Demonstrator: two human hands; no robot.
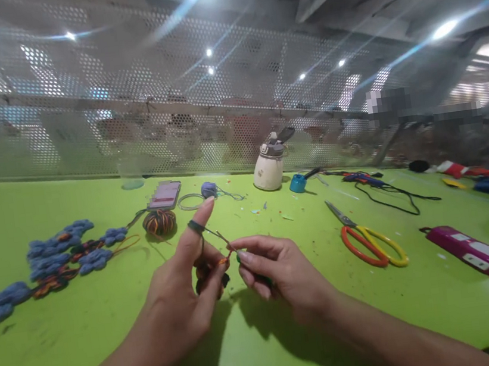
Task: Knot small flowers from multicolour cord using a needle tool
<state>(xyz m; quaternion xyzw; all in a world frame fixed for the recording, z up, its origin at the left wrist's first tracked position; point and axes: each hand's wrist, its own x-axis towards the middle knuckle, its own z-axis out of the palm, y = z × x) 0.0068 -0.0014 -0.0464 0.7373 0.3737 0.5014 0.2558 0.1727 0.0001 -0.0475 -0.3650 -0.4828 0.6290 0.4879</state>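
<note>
My left hand (187, 280) is closed on a small piece of dark and orange crochet (222, 262), pinched between thumb and fingers. Dark yarn (196, 226) wraps around its raised index finger and runs down toward the piece. My right hand (277, 265) is closed on a crochet hook (238, 256), whose tip meets the yarn at the work; its handle is mostly hidden by the fingers. Behind my left hand sits a ball of black-and-orange variegated yarn (159, 223). Blue and dark-orange crocheted flowers (95, 259) lie joined at the left.
Scissors (369, 238) with orange and yellow handles and a magenta case (472, 249) lie on the green table (127, 354) at right. Farther back are a phone (165, 194), a blue yarn ball (209, 189), a white bottle (269, 171), a blue pot (297, 184) and a glue gun (361, 177).
</note>
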